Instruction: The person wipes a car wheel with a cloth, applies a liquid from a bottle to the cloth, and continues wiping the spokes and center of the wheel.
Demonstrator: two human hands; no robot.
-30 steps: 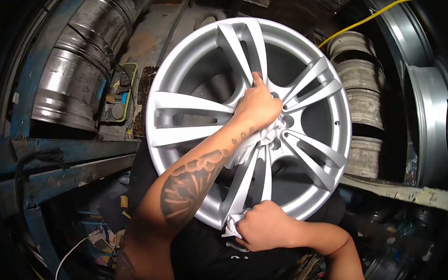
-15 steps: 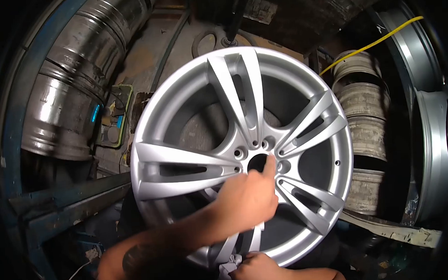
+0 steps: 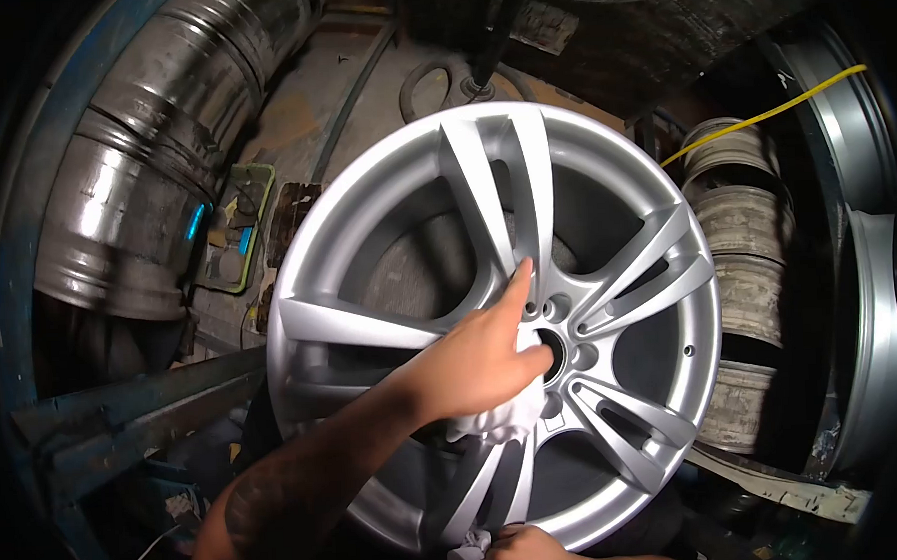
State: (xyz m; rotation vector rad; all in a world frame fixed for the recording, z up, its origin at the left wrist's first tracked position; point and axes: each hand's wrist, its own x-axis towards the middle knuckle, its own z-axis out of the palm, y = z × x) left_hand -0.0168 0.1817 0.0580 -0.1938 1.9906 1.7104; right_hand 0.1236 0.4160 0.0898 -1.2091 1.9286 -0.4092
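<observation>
A large silver alloy wheel (image 3: 637,464) faces up in front of me, its paired spokes meeting at a round centre hole. Over the hub, my left hand (image 3: 482,364) stretches its index finger onto the root of the upper spoke. A white cloth (image 3: 510,417) shows beneath that palm, bunched against the hub; the curled fingers are mostly hidden. At the wheel's lower edge, my right hand (image 3: 525,553) is closed against the rim, with a crumpled greyish-white cloth (image 3: 470,553) sticking out on its left side.
Shiny metal barrels (image 3: 115,214) lie along the left, beside a green-edged tray (image 3: 231,234). Worn wheel barrels (image 3: 738,297) are stacked at right, near silver rims (image 3: 871,332). A yellow hose (image 3: 772,113) crosses above them. A blue metal frame (image 3: 124,404) stands lower left.
My left hand has moved up and left from the hub centre to the upper spoke's root, and the cloth beneath it now shows. The wheel sits slightly lower and farther right in view.
</observation>
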